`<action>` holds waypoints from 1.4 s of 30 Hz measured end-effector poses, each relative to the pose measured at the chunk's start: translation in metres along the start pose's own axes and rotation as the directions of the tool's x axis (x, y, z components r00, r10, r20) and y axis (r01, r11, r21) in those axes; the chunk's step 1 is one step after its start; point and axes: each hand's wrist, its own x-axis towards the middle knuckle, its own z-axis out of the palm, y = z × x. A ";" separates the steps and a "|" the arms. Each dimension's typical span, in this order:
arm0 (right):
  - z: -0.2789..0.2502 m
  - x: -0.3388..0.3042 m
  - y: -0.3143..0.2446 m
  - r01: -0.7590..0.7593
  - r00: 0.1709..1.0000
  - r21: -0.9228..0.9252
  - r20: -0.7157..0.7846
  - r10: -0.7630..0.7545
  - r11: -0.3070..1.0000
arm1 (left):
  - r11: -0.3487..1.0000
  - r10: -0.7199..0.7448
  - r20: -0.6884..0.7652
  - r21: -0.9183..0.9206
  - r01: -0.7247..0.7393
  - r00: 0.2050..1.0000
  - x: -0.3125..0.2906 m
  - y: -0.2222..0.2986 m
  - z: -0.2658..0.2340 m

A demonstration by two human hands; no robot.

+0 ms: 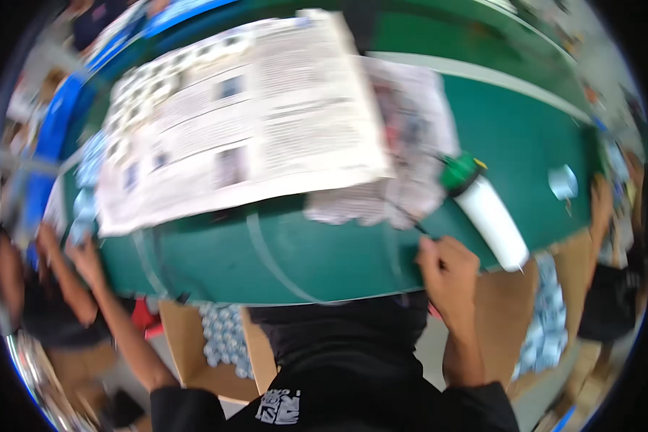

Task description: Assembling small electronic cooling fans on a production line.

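Observation:
At the far left of the table, my left hand (86,258) is closed, its fingertips on a pale blue piece (81,229). More pale blue pieces (86,203) sit in a row just beyond it. My right hand (452,273) is a closed fist near the front edge, gripping a thin dark tool (419,227) whose tip points up and left; blur hides its kind. Close to that hand lies a white cylinder with a green top (491,222), tilted on the green table (324,263). A large sheet of newspaper (281,137) spreads between both hands.
Rows of small white parts (147,93) lie on the newspaper's far left. A crumpled sheet (417,137) is beneath its right side. Cardboard boxes of pale blue pieces (227,338) stand below the front edge. Co-workers' hands are at the left (47,241) and right (601,201).

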 end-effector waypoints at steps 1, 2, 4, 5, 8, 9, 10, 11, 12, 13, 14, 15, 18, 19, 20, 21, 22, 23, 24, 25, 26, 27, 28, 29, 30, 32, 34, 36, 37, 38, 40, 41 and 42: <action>-0.008 -0.001 -0.002 0.036 0.999 -0.004 0.022 -0.036 0.999 | 0.999 0.017 -0.024 0.044 -0.016 1.000 0.006 -0.016 0.005; -0.015 0.002 -0.005 0.085 0.996 0.042 -0.002 -0.085 0.996 | 0.987 0.110 -0.059 0.127 -0.101 0.992 0.018 -0.058 -0.011; -0.036 0.005 -0.006 0.092 0.994 -0.016 -0.055 -0.092 0.996 | 0.984 0.083 -0.008 0.156 -0.080 0.997 0.023 -0.075 -0.006; -0.049 0.007 -0.005 0.123 0.979 -0.089 -0.151 -0.136 0.988 | 0.975 -0.222 0.083 0.039 0.219 0.971 0.007 -0.003 0.010; -0.098 0.033 0.029 -0.004 0.931 -0.311 -0.347 -0.110 0.950 | 0.797 0.603 -0.293 0.176 -0.578 0.742 -0.010 0.181 -0.069; -0.118 0.045 0.055 -0.053 0.900 -0.309 -0.427 -0.088 0.950 | 0.795 0.605 -0.307 0.190 -0.576 0.735 -0.002 0.125 -0.059; -0.136 0.058 0.078 -0.101 0.868 -0.317 -0.492 -0.072 0.943 | 0.831 0.554 -0.317 0.150 -0.536 0.770 -0.002 0.075 -0.044; -0.159 0.066 0.096 -0.204 0.862 -0.380 -0.506 -0.018 0.902 | 0.861 0.502 -0.321 0.097 -0.499 0.803 -0.012 0.096 -0.037; -0.179 0.071 0.113 -0.299 0.851 -0.429 -0.524 0.035 0.852 | 0.887 0.450 -0.324 0.055 -0.458 0.832 -0.021 0.108 -0.035; -0.192 0.072 0.130 -0.374 0.869 -0.520 -0.486 0.094 0.767 | 0.910 0.397 -0.324 0.020 -0.413 0.859 -0.033 0.121 -0.038; -0.201 0.072 0.146 -0.424 0.881 -0.606 -0.447 0.153 0.673 | 0.933 0.338 -0.326 -0.007 -0.360 0.883 -0.036 0.095 -0.034; -0.210 0.070 0.167 -0.404 0.890 -0.610 -0.434 0.139 0.681 | 0.953 0.273 -0.322 -0.040 -0.301 0.907 -0.043 0.100 -0.029; -0.236 0.053 0.224 -0.416 0.893 -0.601 -0.414 0.180 0.683 | 0.986 0.090 -0.304 -0.106 -0.128 0.948 -0.062 0.148 -0.037; -0.225 0.062 0.217 -0.333 0.922 -0.690 -0.381 0.068 0.643 | 0.995 0.033 -0.294 -0.080 -0.059 0.955 -0.069 0.100 -0.050; -0.212 0.068 0.192 -0.343 0.909 -0.612 -0.407 0.089 0.713 | 0.986 -0.043 -0.350 -0.168 -0.018 0.936 -0.089 0.135 -0.066; -0.199 0.072 0.164 -0.337 0.908 -0.552 -0.405 0.108 0.762 | 0.978 -0.079 -0.373 -0.207 0.000 0.925 -0.107 0.162 -0.082; -0.176 0.071 0.116 -0.244 0.911 -0.486 -0.411 0.027 0.839 | 0.932 -0.151 -0.368 -0.363 0.008 0.917 -0.124 0.196 -0.096; -0.160 0.061 0.087 -0.197 0.910 -0.314 -0.410 0.055 0.929 | 0.889 -0.112 -0.407 -0.449 -0.091 0.906 -0.139 0.228 -0.106; -0.138 0.051 0.048 -0.174 0.924 -0.372 -0.381 0.021 0.912 | 0.864 -0.044 -0.436 -0.469 -0.185 0.899 -0.151 0.252 -0.119; -0.120 0.037 0.022 -0.071 0.943 -0.418 -0.324 -0.075 0.905 | 0.812 -0.097 -0.392 -0.563 -0.156 0.915 -0.166 0.290 -0.126; -0.098 0.027 -0.007 0.164 0.959 -0.431 -0.143 -0.247 0.887 | 0.691 -0.012 -0.348 -0.680 -0.243 0.938 -0.178 0.319 -0.129; -0.074 0.019 -0.031 0.265 0.964 -0.387 0.075 -0.256 0.883 | 0.525 0.077 -0.198 -0.825 -0.208 0.977 -0.191 0.351 -0.134; -0.052 0.021 -0.025 0.538 0.836 -0.235 0.271 -0.477 0.809 | 0.451 0.229 -0.084 -0.874 -0.182 0.970 -0.204 0.376 -0.141; -0.030 0.021 -0.034 0.571 0.806 -0.203 0.321 -0.497 0.795 | 0.489 0.431 0.051 -0.853 -0.185 0.901 -0.206 0.399 -0.145; -0.008 0.018 -0.041 0.608 0.769 -0.162 0.363 -0.526 0.777 | 0.511 0.613 0.171 -0.831 -0.222 0.772 -0.206 0.414 -0.147; 0.012 0.022 -0.048 0.583 0.767 -0.090 0.388 -0.511 0.808 | 0.550 0.623 0.318 -0.828 -0.111 0.715 -0.210 0.446 -0.147; 0.012 0.021 -0.047 0.528 0.807 -0.066 0.348 -0.477 0.846 | 0.566 0.606 0.339 -0.820 -0.090 0.719 -0.216 0.457 -0.138; -0.005 0.021 -0.037 0.370 0.929 -0.212 0.111 -0.354 0.904 | 0.577 0.586 0.359 -0.814 -0.063 0.726 -0.219 0.464 -0.133; -0.011 0.023 -0.030 0.219 0.963 -0.299 -0.085 -0.255 0.929 | 0.568 0.593 0.346 -0.820 -0.073 0.728 -0.218 0.466 -0.133; -0.018 0.029 -0.021 0.080 0.971 -0.457 -0.165 -0.173 0.886 | 0.555 0.603 0.328 -0.828 -0.087 0.727 -0.218 0.469 -0.132; -0.022 0.038 -0.006 -0.024 0.982 -0.574 -0.168 -0.090 0.818 | 0.549 0.610 0.321 -0.831 -0.094 0.724 -0.220 0.471 -0.127; -0.021 0.040 0.003 -0.037 0.983 -0.702 -0.153 -0.100 0.711 | 0.553 0.622 0.311 -0.824 -0.122 0.719 -0.222 0.470 -0.126; -0.022 0.044 0.009 -0.048 0.985 -0.811 -0.136 -0.108 0.584 | 0.557 0.634 0.303 -0.817 -0.148 0.712 -0.224 0.470 -0.126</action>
